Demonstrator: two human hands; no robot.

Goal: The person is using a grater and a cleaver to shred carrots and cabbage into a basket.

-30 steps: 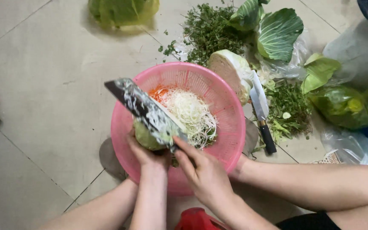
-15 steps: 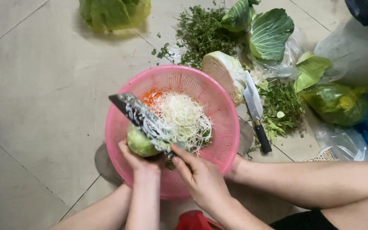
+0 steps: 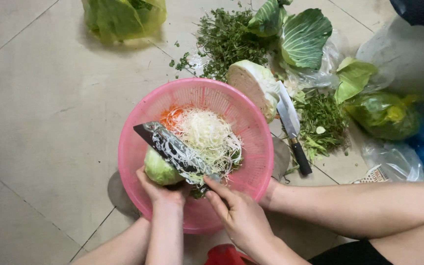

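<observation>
Cabbage wedge [image 3: 159, 169] sits cupped in left-hand fingers [image 3: 149, 185] — under the shredder blade [image 3: 172, 149].

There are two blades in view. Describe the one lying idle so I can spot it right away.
Start at the round pink plastic basket in the middle of the tiled floor. Just past its right rim, a cut half cabbage lies face-out, and the knife with the black handle rests against it, blade toward the cabbage. Unlike the shred-covered dark blade over the basket, no hand touches it.
</observation>
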